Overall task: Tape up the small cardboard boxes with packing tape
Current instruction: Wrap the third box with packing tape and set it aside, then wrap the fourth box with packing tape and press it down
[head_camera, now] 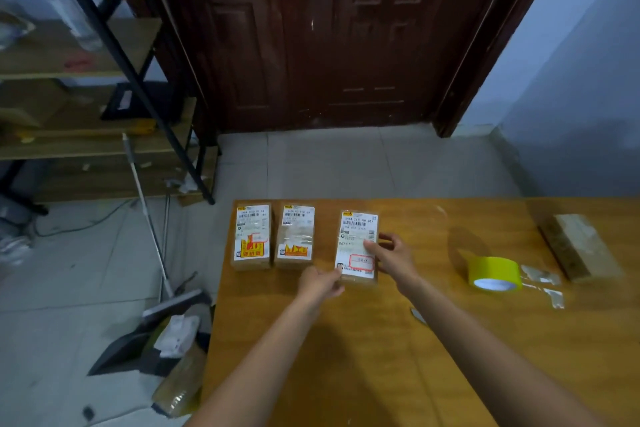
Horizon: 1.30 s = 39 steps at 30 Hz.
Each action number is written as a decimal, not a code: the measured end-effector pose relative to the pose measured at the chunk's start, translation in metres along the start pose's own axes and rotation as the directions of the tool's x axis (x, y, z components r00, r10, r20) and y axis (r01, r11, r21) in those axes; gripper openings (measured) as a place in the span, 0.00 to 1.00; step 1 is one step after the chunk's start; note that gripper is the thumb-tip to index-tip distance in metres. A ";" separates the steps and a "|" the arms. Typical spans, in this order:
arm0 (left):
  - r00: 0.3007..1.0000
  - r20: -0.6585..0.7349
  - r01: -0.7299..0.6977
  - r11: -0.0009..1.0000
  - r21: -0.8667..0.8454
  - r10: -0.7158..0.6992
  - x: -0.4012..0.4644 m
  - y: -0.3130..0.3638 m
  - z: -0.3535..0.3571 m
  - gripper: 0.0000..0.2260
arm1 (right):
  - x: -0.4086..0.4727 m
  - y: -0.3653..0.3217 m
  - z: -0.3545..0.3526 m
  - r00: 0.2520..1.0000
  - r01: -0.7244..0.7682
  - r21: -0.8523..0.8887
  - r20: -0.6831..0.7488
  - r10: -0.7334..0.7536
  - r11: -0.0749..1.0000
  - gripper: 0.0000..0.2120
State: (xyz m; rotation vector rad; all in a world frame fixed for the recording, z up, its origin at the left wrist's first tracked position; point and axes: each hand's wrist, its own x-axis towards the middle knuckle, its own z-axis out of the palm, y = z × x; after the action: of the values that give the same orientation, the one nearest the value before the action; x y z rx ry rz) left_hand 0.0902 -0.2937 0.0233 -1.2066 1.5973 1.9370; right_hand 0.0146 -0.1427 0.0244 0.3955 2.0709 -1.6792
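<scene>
Three small brown cardboard boxes lie on the wooden counter [346,340]; both hands grasp the rightmost labelled box [356,246], long axis pointing away, left hand [320,284] pinching its near corner, right hand [393,255] gripping its right edge. Yellow tape roll [494,273] lies nearer the right hand.

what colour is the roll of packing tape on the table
Yellow-green, with a pale inner core. The roll of packing tape shows clearly in the head view.

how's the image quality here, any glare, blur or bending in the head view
Head view: wide-angle bending bows the door frame and shelf outward near the edges; the shelf side is soft and smeared; the tape roll casts a shadow up-left on the table; the tape strips beside the roll glint; label print on the box held by the left hand and right hand is mostly unreadable.
</scene>
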 end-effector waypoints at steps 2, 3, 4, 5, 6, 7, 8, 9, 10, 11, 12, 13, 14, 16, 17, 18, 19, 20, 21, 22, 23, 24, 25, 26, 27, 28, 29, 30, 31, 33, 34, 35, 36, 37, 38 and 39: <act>0.999 -0.022 0.045 0.988 -0.146 -0.049 0.010 -0.004 0.004 0.10 | 0.014 0.004 0.003 1.000 -0.012 -0.017 0.010 0.012 1.000 0.21; 0.997 -0.022 0.070 0.976 -0.207 -0.077 0.012 -0.005 0.006 0.10 | 0.021 0.006 0.004 1.000 -0.013 -0.032 0.013 0.014 0.999 0.21; 0.994 -0.021 0.094 0.960 -0.262 -0.103 0.014 -0.005 0.007 0.09 | 0.027 0.008 0.005 1.000 -0.014 -0.051 0.018 0.015 0.999 0.21; 0.992 -0.023 0.112 0.946 -0.303 -0.125 0.016 -0.006 0.007 0.08 | 0.033 0.009 0.007 1.000 -0.012 -0.071 0.027 0.014 0.997 0.21; 0.989 -0.025 0.131 0.933 -0.335 -0.147 0.017 -0.005 0.007 0.08 | 0.038 0.009 0.009 0.999 -0.008 -0.097 0.037 0.011 0.995 0.21; 0.986 -0.026 0.146 0.922 -0.359 -0.166 0.019 -0.005 0.007 0.07 | 0.044 0.009 0.011 0.999 -0.002 -0.123 0.047 0.008 0.992 0.21; 0.983 -0.031 0.154 0.909 -0.388 -0.180 0.020 -0.004 0.006 0.06 | 0.047 0.007 0.014 0.998 0.004 -0.146 0.059 0.005 0.989 0.21; 0.981 -0.038 0.158 0.896 -0.414 -0.191 0.022 -0.002 0.006 0.05 | 0.051 0.006 0.016 0.998 0.007 -0.158 0.070 0.004 0.987 0.21; 0.979 -0.047 0.157 0.884 -0.439 -0.197 0.024 -0.002 0.005 0.05 | 0.054 0.005 0.019 0.997 0.004 -0.167 0.079 0.009 0.986 0.20; 0.978 -0.060 0.152 0.875 -0.460 -0.202 0.026 -0.001 0.005 0.03 | 0.057 0.005 0.022 0.996 0.000 -0.172 0.087 0.015 0.985 0.20; 0.976 -0.076 0.145 0.866 -0.478 -0.206 0.028 -0.001 0.004 0.03 | 0.060 0.005 0.025 0.995 -0.007 -0.178 0.092 0.024 0.984 0.20; 0.974 -0.089 0.141 0.861 -0.489 -0.210 0.029 -0.002 0.003 0.03 | 0.062 0.005 0.028 0.995 -0.012 -0.183 0.099 0.031 0.983 0.20; 0.971 -0.100 0.139 0.857 -0.496 -0.215 0.031 -0.003 0.003 0.03 | 0.064 0.005 0.031 0.994 -0.018 -0.188 0.103 0.038 0.982 0.20; 0.968 -0.128 0.122 0.854 -0.505 -0.214 0.033 -0.004 0.002 0.03 | 0.067 0.006 0.037 0.993 -0.024 -0.198 0.106 0.046 0.980 0.21; 0.967 -0.141 0.113 0.854 -0.507 -0.212 0.035 -0.005 0.001 0.04 | 0.069 0.006 0.041 0.994 -0.026 -0.204 0.097 0.046 0.979 0.21; 0.966 -0.152 0.106 0.856 -0.507 -0.209 0.036 -0.005 0.001 0.04 | 0.070 0.005 0.044 0.996 -0.023 -0.213 0.082 0.042 0.977 0.21; 0.966 -0.158 0.101 0.857 -0.506 -0.207 0.037 -0.005 0.002 0.04 | 0.073 0.006 0.046 0.997 -0.015 -0.234 0.065 0.032 0.972 0.20; 0.965 -0.162 0.097 0.858 -0.505 -0.204 0.038 -0.005 0.003 0.04 | 0.074 0.006 0.048 0.998 -0.004 -0.261 0.057 0.020 0.965 0.20; 0.964 -0.168 0.093 0.859 -0.504 -0.204 0.038 -0.005 0.003 0.03 | 0.075 0.006 0.048 0.998 0.006 -0.298 0.063 0.013 0.955 0.19; 0.963 -0.175 0.091 0.861 -0.500 -0.204 0.039 -0.006 0.003 0.04 | 0.074 0.005 0.048 0.997 0.012 -0.336 0.075 0.013 0.942 0.18; 0.963 -0.181 0.088 0.865 -0.495 -0.201 0.039 -0.006 0.003 0.05 | 0.074 0.005 0.048 0.996 0.011 -0.371 0.084 0.021 0.929 0.18; 0.963 -0.183 0.085 0.871 -0.484 -0.195 0.039 -0.007 0.003 0.05 | 0.074 0.004 0.047 0.996 0.008 -0.390 0.082 0.026 0.921 0.19; 0.964 -0.183 0.088 0.882 -0.464 -0.192 0.038 -0.009 0.002 0.06 | 0.075 0.005 0.045 0.997 0.004 -0.401 0.075 0.028 0.916 0.21; 0.964 -0.179 0.102 0.897 -0.430 -0.196 0.038 -0.010 0.001 0.05 | 0.075 0.004 0.042 0.997 0.006 -0.407 0.068 0.023 0.913 0.24; 0.964 -0.170 0.128 0.915 -0.382 -0.206 0.037 -0.011 -0.001 0.04 | 0.075 0.002 0.040 0.998 0.008 -0.412 0.063 0.020 0.911 0.26; 0.965 -0.150 0.159 0.933 -0.323 -0.216 0.034 -0.012 -0.002 0.03 | 0.073 -0.001 0.036 0.998 0.010 -0.413 0.056 0.015 0.911 0.28; 0.966 -0.121 0.190 0.947 -0.258 -0.227 0.031 -0.013 -0.003 0.03 | 0.073 -0.003 0.032 0.999 0.004 -0.408 0.044 0.015 0.913 0.28; 0.967 -0.089 0.217 0.956 -0.196 -0.238 0.028 -0.014 -0.004 0.04 | 0.072 -0.005 0.028 1.000 0.001 -0.400 0.029 0.012 0.917 0.28; 0.968 -0.055 0.237 0.962 -0.135 -0.246 0.024 -0.014 -0.003 0.04 | 0.070 -0.007 0.022 1.000 -0.002 -0.390 0.011 0.007 0.921 0.27; 0.973 0.013 0.232 0.972 -0.038 -0.232 0.015 -0.012 -0.001 0.05 | 0.065 -0.013 0.010 1.000 0.015 -0.381 -0.017 -0.024 0.924 0.25; 0.977 0.042 0.208 0.978 -0.008 -0.208 0.010 -0.008 0.001 0.05 | 0.062 -0.015 0.003 0.999 0.029 -0.379 -0.028 -0.043 0.925 0.25; 0.983 0.063 0.175 0.985 0.009 -0.175 0.006 -0.002 0.003 0.05 | 0.059 -0.018 -0.004 0.997 0.044 -0.377 -0.040 -0.064 0.925 0.25; 0.988 0.076 0.134 0.991 0.011 -0.135 0.002 0.004 0.005 0.04 | 0.055 -0.022 -0.012 0.995 0.062 -0.380 -0.050 -0.088 0.923 0.24; 0.992 0.081 0.093 0.996 0.007 -0.094 -0.001 0.012 0.007 0.04 | 0.050 -0.026 -0.020 0.992 0.082 -0.380 -0.058 -0.112 0.921 0.23; 0.995 0.083 0.053 0.999 0.004 -0.053 -0.004 0.020 0.008 0.04 | 0.044 -0.031 -0.028 0.989 0.097 -0.381 -0.066 -0.132 0.920 0.22; 0.996 0.085 0.015 1.000 0.001 -0.015 -0.008 0.029 0.010 0.04 | 0.039 -0.035 -0.036 0.986 0.110 -0.375 -0.074 -0.148 0.920 0.21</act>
State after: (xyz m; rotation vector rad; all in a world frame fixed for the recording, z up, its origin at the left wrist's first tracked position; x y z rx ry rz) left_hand 0.0700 -0.2916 0.0472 -1.1170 1.5416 1.9513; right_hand -0.0416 -0.1175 0.0397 0.2267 2.4732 -1.3127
